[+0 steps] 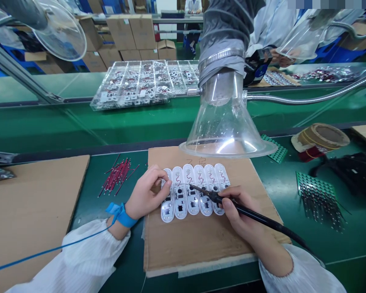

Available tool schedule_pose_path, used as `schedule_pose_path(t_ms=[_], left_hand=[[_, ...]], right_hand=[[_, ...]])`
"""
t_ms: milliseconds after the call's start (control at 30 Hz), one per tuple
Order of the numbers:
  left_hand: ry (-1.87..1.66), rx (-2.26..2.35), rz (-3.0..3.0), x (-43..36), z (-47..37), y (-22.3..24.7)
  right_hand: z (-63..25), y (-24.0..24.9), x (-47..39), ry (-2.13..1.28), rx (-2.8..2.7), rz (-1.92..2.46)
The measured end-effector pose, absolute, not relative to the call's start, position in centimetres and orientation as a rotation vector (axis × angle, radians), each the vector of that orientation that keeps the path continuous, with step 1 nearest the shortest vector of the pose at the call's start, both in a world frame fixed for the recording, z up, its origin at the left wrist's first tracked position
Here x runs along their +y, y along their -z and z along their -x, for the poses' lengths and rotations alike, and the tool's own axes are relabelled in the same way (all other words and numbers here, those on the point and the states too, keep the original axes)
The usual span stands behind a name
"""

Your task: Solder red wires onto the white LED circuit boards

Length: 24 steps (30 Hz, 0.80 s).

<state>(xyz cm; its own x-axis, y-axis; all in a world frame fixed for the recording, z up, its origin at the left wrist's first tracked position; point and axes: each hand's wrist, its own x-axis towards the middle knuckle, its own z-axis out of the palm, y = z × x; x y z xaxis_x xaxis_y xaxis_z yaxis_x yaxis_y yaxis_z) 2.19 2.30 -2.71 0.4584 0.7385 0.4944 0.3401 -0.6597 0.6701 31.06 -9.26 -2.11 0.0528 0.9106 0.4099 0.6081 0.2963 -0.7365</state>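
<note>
My right hand [242,211] grips a black soldering iron [247,211] like a pen, and its thin tip reaches over the middle of a row of white oval circuit boards [205,207]. Several boards stand side by side, each with dark chips and a short red wire near its top. At the left end of the row, my left hand [149,189] is closed in a pinch. From its fingertips a thin strand, seemingly solder wire [179,184], runs toward the iron's tip. A blue strap [125,215] with a cord circles my left wrist. The boards lie on a cardboard sheet [195,248].
A clear fume hood [224,126] hangs just above the boards. Red wires [117,176] lie at left; green boards [315,185] with black wires and a tape roll [320,137] at right. Filled plastic trays [134,83] stand behind. A co-worker's hand [283,59] shows across the bench.
</note>
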Motion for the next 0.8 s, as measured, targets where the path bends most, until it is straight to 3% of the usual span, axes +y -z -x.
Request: schedule_pose_path(t_ms=[500,800], left_hand=[[-1.146,0.946,-2.197,2.5,-2.0,2.8],[-1.238,0.976,-2.132,3.2,-1.8,3.0]], right_hand=[[-30.8,1.2,-8.9,-0.371,-1.718,1.411],[-31.1,3.0,-10.2,-0.457,-1.496,1.461]])
